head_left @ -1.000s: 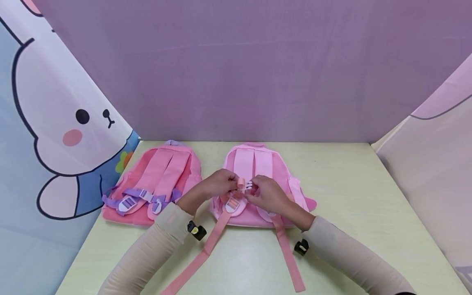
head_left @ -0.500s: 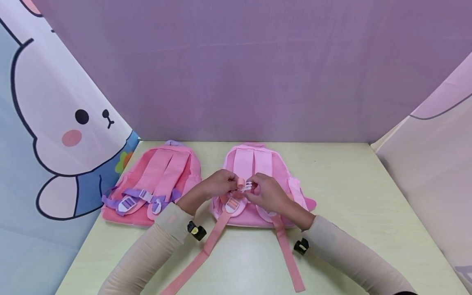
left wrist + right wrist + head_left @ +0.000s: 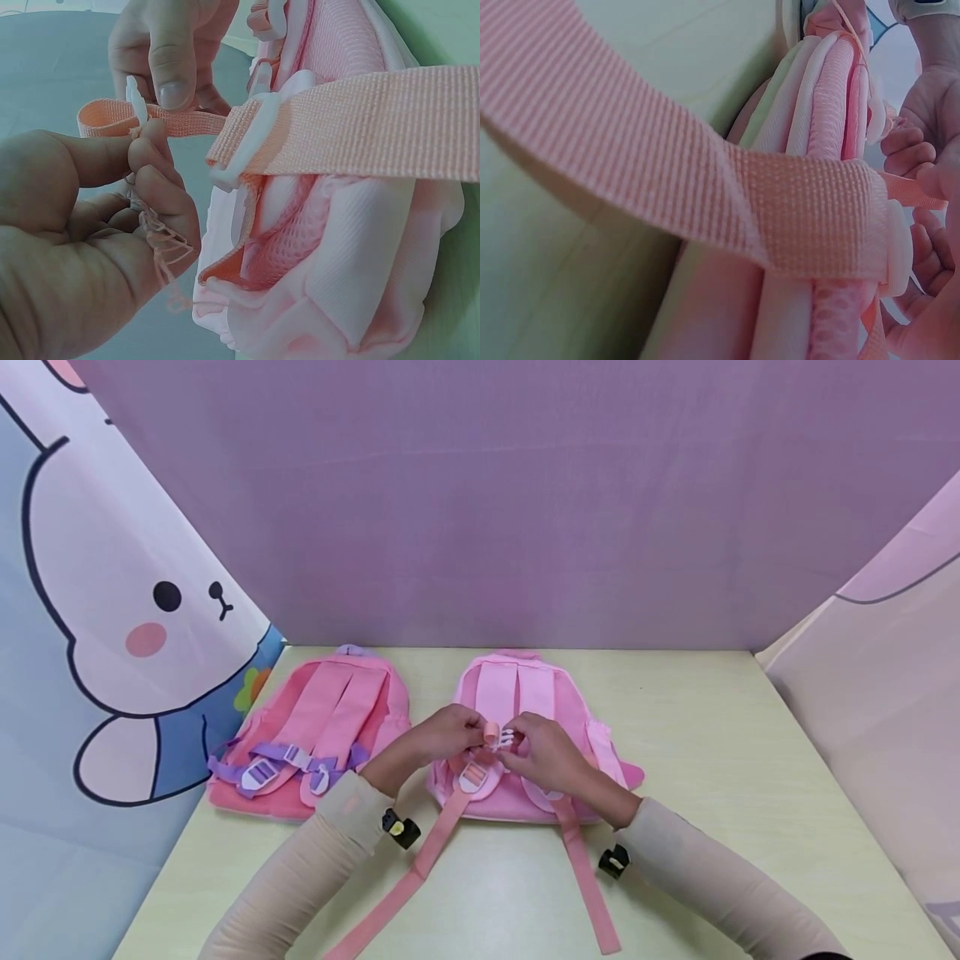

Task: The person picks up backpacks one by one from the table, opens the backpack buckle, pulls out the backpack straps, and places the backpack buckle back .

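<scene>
A pink backpack [image 3: 572,710] lies back side up on the table. Over it, my left hand [image 3: 447,732] pinches an orange webbing strap [image 3: 491,732] beside a white side-release buckle [image 3: 506,738]. My right hand [image 3: 553,758] holds the pronged buckle half between thumb and fingers. In the left wrist view the strap loops through the white buckle [image 3: 136,101], and frayed threads [image 3: 166,247] hang below my left fingers. A white strap adjuster [image 3: 251,139] sits on the shoulder strap nearby. In the right wrist view, webbing hides part of the hands.
A second pink backpack [image 3: 341,693] with purple straps and a fastened white buckle [image 3: 296,757] lies to the left. Two loose strap tails [image 3: 420,868] run toward the table's front edge. A purple cloth wall [image 3: 525,510] stands behind the table.
The right fingers and the white buckle shift very slightly near the left hand. Both arms and the backpacks stay practically in place.
</scene>
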Demonstrator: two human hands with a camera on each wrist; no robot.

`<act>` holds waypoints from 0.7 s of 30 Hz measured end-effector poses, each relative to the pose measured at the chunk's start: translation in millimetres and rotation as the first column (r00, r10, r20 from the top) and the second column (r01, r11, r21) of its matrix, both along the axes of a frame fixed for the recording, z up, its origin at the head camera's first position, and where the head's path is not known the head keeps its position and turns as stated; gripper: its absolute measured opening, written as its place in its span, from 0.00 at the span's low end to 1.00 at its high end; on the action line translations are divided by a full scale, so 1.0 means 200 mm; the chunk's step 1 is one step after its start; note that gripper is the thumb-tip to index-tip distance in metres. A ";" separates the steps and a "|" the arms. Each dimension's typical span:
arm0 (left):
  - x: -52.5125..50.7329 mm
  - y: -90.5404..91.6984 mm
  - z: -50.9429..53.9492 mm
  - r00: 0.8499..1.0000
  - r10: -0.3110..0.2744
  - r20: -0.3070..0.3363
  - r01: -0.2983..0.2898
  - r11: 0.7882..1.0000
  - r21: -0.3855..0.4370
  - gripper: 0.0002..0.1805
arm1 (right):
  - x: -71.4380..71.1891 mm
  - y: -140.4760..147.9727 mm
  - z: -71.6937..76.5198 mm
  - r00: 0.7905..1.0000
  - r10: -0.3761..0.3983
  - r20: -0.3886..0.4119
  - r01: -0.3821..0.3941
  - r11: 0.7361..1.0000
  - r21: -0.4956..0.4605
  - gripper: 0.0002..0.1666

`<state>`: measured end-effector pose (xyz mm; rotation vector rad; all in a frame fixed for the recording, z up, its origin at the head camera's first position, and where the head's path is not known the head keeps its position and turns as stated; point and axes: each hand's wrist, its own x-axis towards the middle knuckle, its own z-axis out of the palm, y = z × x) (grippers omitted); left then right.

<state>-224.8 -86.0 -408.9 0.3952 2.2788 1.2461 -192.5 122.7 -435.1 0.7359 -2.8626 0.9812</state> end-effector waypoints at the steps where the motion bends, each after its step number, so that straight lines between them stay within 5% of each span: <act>1: 0.00 0.00 0.00 1.000 -0.002 -0.002 0.002 1.000 0.001 0.10 | 0.00 0.00 0.00 1.000 0.000 0.001 0.000 1.000 -0.003 0.15; 21: 0.00 0.00 -0.01 1.000 -0.005 -0.005 0.005 1.000 0.011 0.10 | 0.01 0.00 0.00 1.000 0.009 -0.026 -0.009 1.000 -0.003 0.13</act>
